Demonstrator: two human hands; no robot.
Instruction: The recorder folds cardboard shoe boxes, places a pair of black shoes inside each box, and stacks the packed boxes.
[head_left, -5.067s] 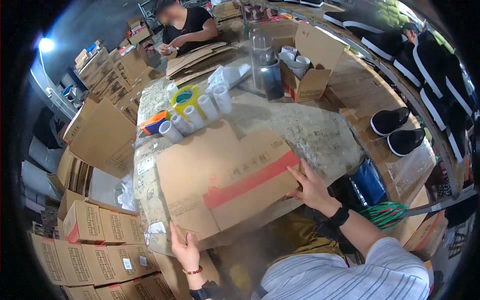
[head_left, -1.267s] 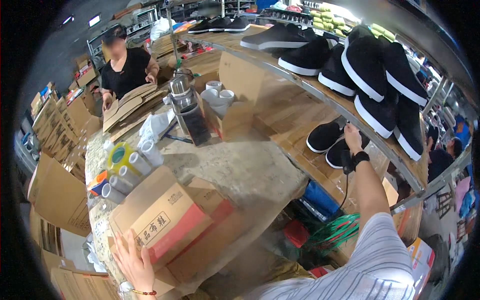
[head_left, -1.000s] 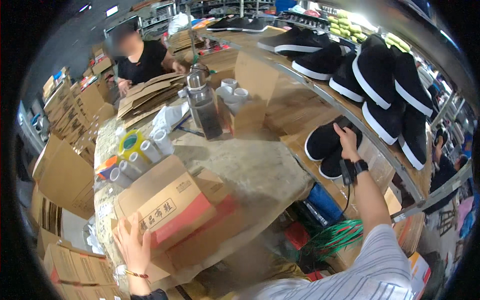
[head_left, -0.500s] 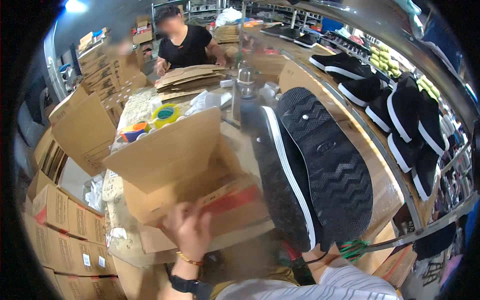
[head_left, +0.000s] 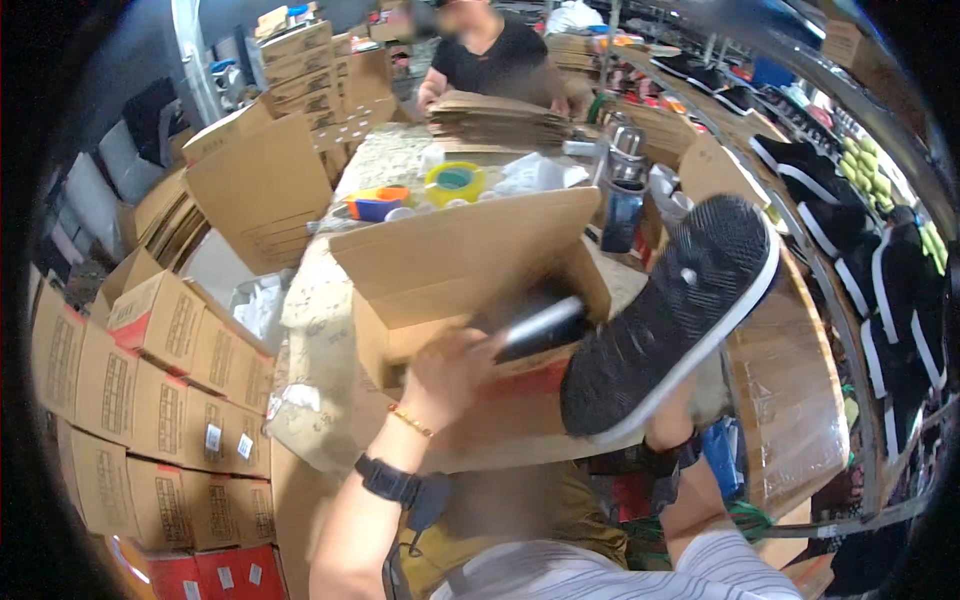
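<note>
In front of me stands an open cardboard box (head_left: 465,262) with its lid flap raised. My left hand (head_left: 452,368) reaches over its near side, closed on one end of a black shoe (head_left: 545,322). That shoe is blurred and lies partly inside the box, its white edge showing. To the right, a second black shoe (head_left: 668,318) is held up at a slant, its patterned black sole toward me. My right hand (head_left: 672,422) grips it from behind; most of the fingers are hidden by the shoe.
Behind the box lie a yellow tape roll (head_left: 455,182), an orange-and-blue tape dispenser (head_left: 378,203) and white paper (head_left: 535,174). A person (head_left: 490,55) stands beyond a cardboard stack (head_left: 500,122). Packed cartons (head_left: 160,400) rise at left; black shoes (head_left: 890,280) line the right shelf.
The two shoes were together at my right hand. Now one is in my left hand at the box, while the other has tilted in my right. The view has shifted, too.
</note>
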